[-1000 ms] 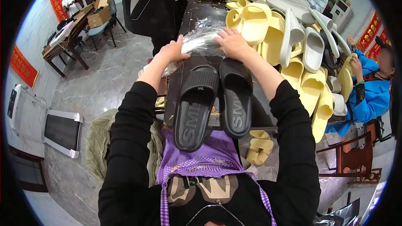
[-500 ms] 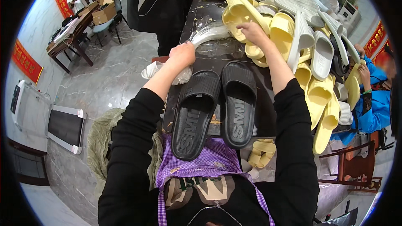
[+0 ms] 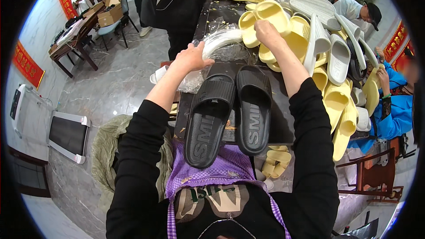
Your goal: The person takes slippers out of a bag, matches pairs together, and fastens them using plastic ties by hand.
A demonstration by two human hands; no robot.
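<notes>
A pair of black slide sandals, the left slide (image 3: 206, 139) and the right slide (image 3: 253, 126), lies at the table's near edge, toes away from me. Beyond them is a bundle of clear, thin plastic strands (image 3: 221, 40) on crinkled clear film. My left hand (image 3: 191, 58) is at the bundle's left end, its thumb and fingers apart. My right hand (image 3: 268, 34) is closed in front of a yellow slide (image 3: 273, 13) in the pile; what its curled fingers hold, if anything, is hidden.
A heap of yellow, white and grey slides (image 3: 338, 95) covers the table's right side. A white slide (image 3: 157, 75) shows beside my left forearm. People stand across the table and at the right. A treadmill (image 3: 68, 135) stands on the floor at left.
My left hand has loosened from a fist and moved slightly left and nearer. My right hand has curled its pointing finger in. The yellow slide tilted up behind it now lies lower.
</notes>
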